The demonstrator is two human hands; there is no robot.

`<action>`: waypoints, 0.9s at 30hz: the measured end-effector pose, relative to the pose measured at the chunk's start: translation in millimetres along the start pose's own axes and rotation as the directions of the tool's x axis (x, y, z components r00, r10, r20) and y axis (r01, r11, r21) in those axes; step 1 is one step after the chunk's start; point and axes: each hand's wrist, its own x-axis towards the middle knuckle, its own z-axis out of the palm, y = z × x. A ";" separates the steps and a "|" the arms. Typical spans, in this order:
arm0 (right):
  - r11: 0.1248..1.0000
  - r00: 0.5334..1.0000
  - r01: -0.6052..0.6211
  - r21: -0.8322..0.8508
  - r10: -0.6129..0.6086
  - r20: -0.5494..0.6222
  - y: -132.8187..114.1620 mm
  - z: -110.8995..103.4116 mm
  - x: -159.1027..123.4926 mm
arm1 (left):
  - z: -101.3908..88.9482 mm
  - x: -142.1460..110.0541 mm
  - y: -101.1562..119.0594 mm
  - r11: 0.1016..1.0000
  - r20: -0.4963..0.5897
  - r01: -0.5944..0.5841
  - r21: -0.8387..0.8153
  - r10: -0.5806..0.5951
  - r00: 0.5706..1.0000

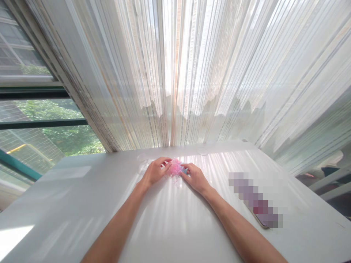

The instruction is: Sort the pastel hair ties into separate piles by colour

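A small pink, shiny, ruffled clump (176,168) lies on the white table (153,226), with clear, glittering bits along its near edge. What it is exactly I cannot make out. My left hand (157,171) is closed on its left side, fingers and thumb curled in. From the right, my right hand (195,176) pinches the clump with thumb and fingers. A bit of light blue (184,169) shows between the clump and the right fingers, partly hidden by them. Something red shows under the left fingers.
Clear, see-through plastic pieces (143,166) lie left of my left hand. A clear round piece (203,151) sits near the back edge. A pixelated, long flat object (255,201) lies at right. Striped curtains (175,91) hang behind the table; a window (49,109) is at left.
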 end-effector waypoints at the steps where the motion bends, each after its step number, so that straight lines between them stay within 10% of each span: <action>1: 1.000 1.000 -0.010 0.014 0.010 -0.008 0.4 1.7 1.2 | 2.5 -0.8 1.6 1.000 0.011 -0.005 0.001 0.005 1.000; 13: 0.996 0.980 -0.084 0.042 0.090 -0.179 1.8 -8.3 -0.1 | 12.4 16.0 14.0 0.996 0.212 -0.043 0.074 0.026 0.977; 20: 0.997 0.988 -0.079 -0.012 0.077 -0.136 4.4 -4.9 -0.3 | -22.1 24.1 19.3 0.989 0.159 0.021 0.150 -0.045 0.986; 27: 0.995 0.999 -0.047 -0.093 0.048 0.008 -2.2 -7.1 -7.4 | -15.0 18.9 26.5 0.994 0.247 -0.008 0.109 -0.020 0.969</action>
